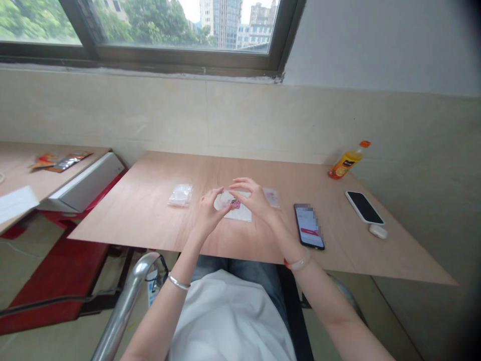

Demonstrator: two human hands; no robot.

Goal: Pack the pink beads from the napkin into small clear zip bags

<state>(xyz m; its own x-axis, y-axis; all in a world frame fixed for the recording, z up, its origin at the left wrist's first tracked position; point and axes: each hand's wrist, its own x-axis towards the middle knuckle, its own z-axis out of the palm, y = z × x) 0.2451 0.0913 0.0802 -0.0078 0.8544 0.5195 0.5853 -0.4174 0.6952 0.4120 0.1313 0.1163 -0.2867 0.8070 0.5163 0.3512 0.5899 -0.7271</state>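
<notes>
Both my hands meet over the middle of the wooden table (150, 200). My left hand (209, 210) and my right hand (252, 199) pinch a small pink item (235, 204) between their fingertips; it is too small to identify. Just under the hands lies a white sheet or pouch (240, 214). A clear plastic bag (181, 195) lies to the left of my left hand, and another clear bag (272, 197) peeks out behind my right hand.
A phone with a lit screen (308, 226) lies right of my right wrist. Farther right are a dark phone (364, 207), a small white case (378, 231) and an orange juice bottle (346, 162) lying by the wall. A second table (22, 170) stands left.
</notes>
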